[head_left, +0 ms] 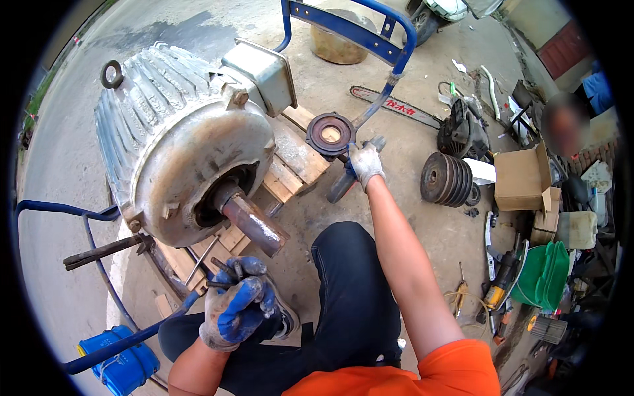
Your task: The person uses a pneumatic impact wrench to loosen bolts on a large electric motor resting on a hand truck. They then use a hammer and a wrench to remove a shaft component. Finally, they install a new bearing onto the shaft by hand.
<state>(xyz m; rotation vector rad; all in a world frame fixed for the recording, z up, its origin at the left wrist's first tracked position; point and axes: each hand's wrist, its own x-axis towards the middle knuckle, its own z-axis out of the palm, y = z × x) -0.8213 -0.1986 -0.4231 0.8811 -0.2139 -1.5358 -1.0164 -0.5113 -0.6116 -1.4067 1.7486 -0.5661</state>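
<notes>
Grey, ribbed metal makes up the big motor (191,158), resting on a wooden pallet (297,150) whose far left side lies hidden beneath it. From the motor's front end a rust-brown shaft (254,224) juts toward the person, its inner end lost in the dark opening of the housing.

Just below the shaft, the left hand (239,310), in a white and blue glove, is closed on slim dark rods (224,269); the fingers cover much of them, so their full length cannot be made out. Right of the motor, just past the pallet's edge, the gloved right hand (366,164) is at the rim of a rusty flanged ring (316,135). Its back hides most of the fingers, and I cannot tell whether it grips the ring or merely touches it. A dark bar (340,187) shows below this hand and another dark piece on its far side; whether they are one object is covered by the glove.

Farther right of the motor lie a chainsaw (465,125), its long blade partly behind a blue tube frame (350,30), and a grooved pulley (439,178). Beyond the pulley from the motor, an open cardboard box (522,175) keeps its inside mostly hidden. The frame's top is cut off above the motor. Below and left of the motor, a blue case (122,363) is partly crossed by blue tubing, and rightmost clutter fades into the dark rim, too jumbled to tell.
</notes>
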